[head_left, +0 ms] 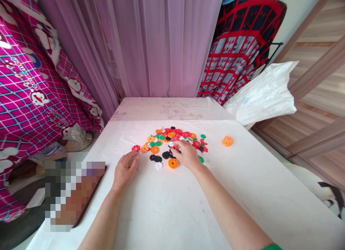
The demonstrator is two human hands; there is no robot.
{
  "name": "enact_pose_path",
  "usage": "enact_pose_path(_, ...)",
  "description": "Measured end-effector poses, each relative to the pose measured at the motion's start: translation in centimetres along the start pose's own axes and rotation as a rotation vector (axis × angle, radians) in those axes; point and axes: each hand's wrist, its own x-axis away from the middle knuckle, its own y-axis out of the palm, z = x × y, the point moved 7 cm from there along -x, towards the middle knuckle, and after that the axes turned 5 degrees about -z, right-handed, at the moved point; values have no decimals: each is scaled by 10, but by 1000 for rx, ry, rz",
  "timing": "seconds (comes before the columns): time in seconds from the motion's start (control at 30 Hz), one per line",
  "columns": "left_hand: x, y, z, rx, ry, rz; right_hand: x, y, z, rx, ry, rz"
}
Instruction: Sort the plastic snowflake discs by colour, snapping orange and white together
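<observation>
At twelve o'clock on the white cloth-covered table [161, 214], flat, round, notched plastic pieces [185, 134] lay in a bright, messy heap. The right hand [187, 156] reached in, fingers bent; I couldn't tell if it held any. Picking one seemed to need a careful pinch. The left hand [126, 171] curled half-open, looking empty.

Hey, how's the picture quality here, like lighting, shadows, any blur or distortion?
Head view: soft, even light, faint shadows by the forearms on the white tablecloth; wide-angle stretch toward the edges, wardrobe doors leaning; coarse pixel blocks over the dark-edged object at left; small discs slightly soft.
</observation>
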Motion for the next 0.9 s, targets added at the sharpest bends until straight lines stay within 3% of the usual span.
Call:
enact_pose_path(0.17,0,0,-3,6,-5,-2,-57,-7,11,241,136,-25)
enact_pose_path(0.3,0,1,-4,4,5,-6,-78,4,13,335,183,-109)
enact_pose_path(0.57,0,0,-3,9,-1,-13,-81,6,20,266,273,-112)
enact_pose_path(0.9,0,-1,-3,0,3,-1,-78,9,19,264,214,-110)
